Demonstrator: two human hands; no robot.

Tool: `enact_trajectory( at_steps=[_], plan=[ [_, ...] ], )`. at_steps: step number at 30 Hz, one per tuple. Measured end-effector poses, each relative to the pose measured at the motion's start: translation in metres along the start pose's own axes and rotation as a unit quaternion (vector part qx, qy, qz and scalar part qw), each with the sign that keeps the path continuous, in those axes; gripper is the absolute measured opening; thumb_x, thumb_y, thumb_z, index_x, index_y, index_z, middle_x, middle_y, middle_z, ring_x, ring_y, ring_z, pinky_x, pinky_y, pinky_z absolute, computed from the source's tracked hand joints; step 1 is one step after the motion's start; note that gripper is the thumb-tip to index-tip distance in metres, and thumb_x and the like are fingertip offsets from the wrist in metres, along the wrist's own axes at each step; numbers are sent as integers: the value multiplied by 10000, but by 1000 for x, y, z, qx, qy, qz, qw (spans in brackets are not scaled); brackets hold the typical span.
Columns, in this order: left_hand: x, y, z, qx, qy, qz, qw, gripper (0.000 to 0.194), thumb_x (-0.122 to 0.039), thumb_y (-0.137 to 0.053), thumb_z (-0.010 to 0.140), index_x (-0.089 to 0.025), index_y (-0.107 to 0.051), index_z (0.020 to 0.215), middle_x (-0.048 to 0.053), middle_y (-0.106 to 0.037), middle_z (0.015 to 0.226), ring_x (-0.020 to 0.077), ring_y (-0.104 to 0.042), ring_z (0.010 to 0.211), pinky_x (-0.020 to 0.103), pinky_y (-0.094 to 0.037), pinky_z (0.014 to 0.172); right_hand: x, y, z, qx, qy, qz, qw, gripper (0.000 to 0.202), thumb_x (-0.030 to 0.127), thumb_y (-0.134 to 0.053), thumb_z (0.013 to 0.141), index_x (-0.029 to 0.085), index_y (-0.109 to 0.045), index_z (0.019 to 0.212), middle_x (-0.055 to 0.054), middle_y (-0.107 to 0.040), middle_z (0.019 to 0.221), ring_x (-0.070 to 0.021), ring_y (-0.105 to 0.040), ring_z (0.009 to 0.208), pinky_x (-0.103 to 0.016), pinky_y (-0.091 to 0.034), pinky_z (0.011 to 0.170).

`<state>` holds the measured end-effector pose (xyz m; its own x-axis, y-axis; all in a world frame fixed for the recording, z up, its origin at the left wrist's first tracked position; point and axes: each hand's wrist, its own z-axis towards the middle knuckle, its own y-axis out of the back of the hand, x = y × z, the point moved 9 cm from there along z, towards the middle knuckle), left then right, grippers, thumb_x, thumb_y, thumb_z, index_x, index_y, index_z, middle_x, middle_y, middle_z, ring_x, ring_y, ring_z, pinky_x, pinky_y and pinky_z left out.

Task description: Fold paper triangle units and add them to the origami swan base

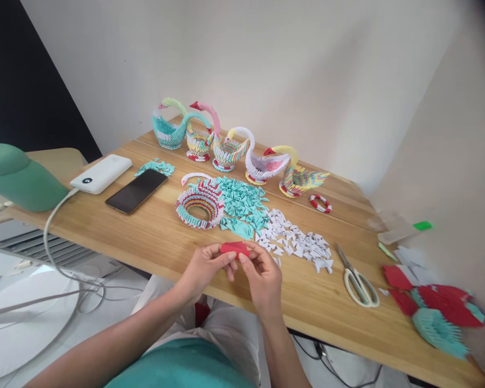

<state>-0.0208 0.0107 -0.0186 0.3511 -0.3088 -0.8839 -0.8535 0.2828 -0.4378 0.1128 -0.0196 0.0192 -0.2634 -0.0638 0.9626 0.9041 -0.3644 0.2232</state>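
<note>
A small piece of red paper point(235, 247) is pinched between both hands just above the table's front edge. My left hand point(210, 265) grips its left end with thumb and fingers. On the right end, my right hand point(262, 274) closes thumb and fingertips. Beyond the hands sits a round basket of folded paper pieces point(202, 202), striped red, white and teal. A pile of teal folded triangles point(242, 199) lies against it, and white folded triangles point(295, 237) spread to the right of that.
Several folded-paper swans point(267, 161) line the back. Scissors point(358, 280) and red paper sheets point(448, 304) lie right, near a red-and-white ring point(320, 203). A phone point(137, 191), a white power bank point(102, 173) with cable and a green bottle point(22, 178) are left.
</note>
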Motion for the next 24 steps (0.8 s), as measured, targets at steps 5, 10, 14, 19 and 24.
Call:
enact_trajectory(
  at_steps=[5,10,14,19,24],
  plan=[
    [0,3,0,-10,4,-18,1000,302,-404,-735,757,-116,-644,731,20,-679,681,102,-595,529,238,-467,601,-6,-1,2,24,-27,29,999,276,364,-694,773,201,-722,994,-25,-702,784,-168,-644,705,-298,-548,679],
    [4,4,1,-6,4,-24,1000,296,-389,-739,757,-113,-645,711,22,-681,673,101,-591,528,239,-466,600,-15,-3,4,41,-49,83,994,247,382,-692,786,206,-738,954,-57,-755,880,-194,-679,759,-347,-558,742],
    [5,4,2,-4,-1,-29,1000,278,-375,-739,761,-109,-664,727,30,-698,698,103,-602,536,235,-471,598,-17,-2,5,33,-47,84,995,209,377,-697,787,198,-737,885,-48,-747,837,-180,-666,724,-324,-554,714],
    [3,3,2,-6,-8,-33,999,302,-392,-759,733,-106,-671,696,37,-705,694,107,-605,523,239,-475,596,-13,0,5,17,-33,73,997,194,377,-689,795,188,-725,819,-33,-726,738,-170,-650,675,-299,-545,666],
    [1,2,1,7,-14,-40,999,293,-392,-723,780,-102,-688,749,44,-711,733,105,-619,555,233,-470,625,-8,6,2,-27,-8,34,999,189,366,-692,788,184,-728,820,-54,-749,805,-188,-680,727,-314,-553,707]
  ],
)
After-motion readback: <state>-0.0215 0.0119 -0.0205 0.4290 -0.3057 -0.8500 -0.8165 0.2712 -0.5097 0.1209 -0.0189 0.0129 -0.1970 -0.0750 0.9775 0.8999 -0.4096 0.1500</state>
